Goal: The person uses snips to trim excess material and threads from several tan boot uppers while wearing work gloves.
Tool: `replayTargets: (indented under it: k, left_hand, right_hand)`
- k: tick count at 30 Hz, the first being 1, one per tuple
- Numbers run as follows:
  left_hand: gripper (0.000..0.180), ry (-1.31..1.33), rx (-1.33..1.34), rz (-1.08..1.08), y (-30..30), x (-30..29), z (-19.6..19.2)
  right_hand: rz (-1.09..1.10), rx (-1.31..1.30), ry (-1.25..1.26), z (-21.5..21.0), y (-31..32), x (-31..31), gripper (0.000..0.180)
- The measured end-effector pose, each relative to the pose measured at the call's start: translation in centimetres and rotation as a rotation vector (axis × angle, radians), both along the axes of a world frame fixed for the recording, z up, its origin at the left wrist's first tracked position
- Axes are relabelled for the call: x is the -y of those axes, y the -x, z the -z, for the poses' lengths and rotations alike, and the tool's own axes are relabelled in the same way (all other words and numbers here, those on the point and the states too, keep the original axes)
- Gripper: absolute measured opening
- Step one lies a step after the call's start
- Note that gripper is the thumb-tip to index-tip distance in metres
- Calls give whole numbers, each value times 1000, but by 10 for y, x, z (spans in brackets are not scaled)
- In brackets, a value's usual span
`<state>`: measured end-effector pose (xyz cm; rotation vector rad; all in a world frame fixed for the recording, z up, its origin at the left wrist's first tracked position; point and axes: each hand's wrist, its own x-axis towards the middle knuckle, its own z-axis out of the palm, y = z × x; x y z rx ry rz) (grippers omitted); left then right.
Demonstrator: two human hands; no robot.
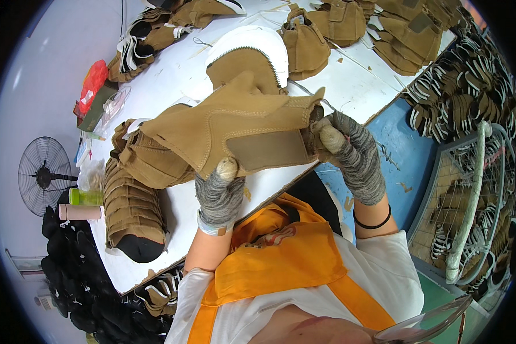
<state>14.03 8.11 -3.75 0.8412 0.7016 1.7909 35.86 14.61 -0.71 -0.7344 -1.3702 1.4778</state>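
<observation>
A brown suede boot upper [195,129] is held up over the white table, its double stitching and smooth darker patch facing me. My left hand [219,194], in a grey knit glove, is closed on its near lower edge, thumb on top. My right hand [354,150], gloved too, pinches the upper's right end with bent fingers. Just behind the upper lies a rounded brown piece [238,67] with a white rim and zigzag stitching; whether it is joined to the upper I cannot tell. Beside my left hand rests a curved stack of brown pieces [133,200].
More brown uppers [341,23] lie along the white table's [183,69] far side. A wire cart [464,189] full of pieces stands to the right. At left are a fan [45,176], a green-lidded jar [86,197], a pink cup [79,212] and a black pile [80,275].
</observation>
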Motion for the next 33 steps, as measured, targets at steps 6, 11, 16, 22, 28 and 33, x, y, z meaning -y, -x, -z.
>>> replayTargets:
  k: [6, 11, 16, 22, 28, 33]
  left_hand:
    - [70, -48, 72, 32, 3, -1, -3]
    - [71, -42, 77, 29, 1, 2, -4]
    - [76, -42, 27, 36, 0, 5, -3]
    - [80, -47, -8, -11, 1, 7, -3]
    - [79, 7, -88, -60, 2, 7, 3]
    - [76, 34, -106, -98, 1, 3, -1]
  right_hand:
    - [-3, -242, 78, 23, 0, -2, 37]
    - [20, -268, 166, 29, -2, -2, 38]
    - [75, -200, 24, 31, -2, -4, 36]
    - [45, 18, -20, 5, -8, 2, 36]
    - [203, 270, -435, 5, -4, 4, 35]
    - [279, 480, -748, 32, -21, -5, 32]
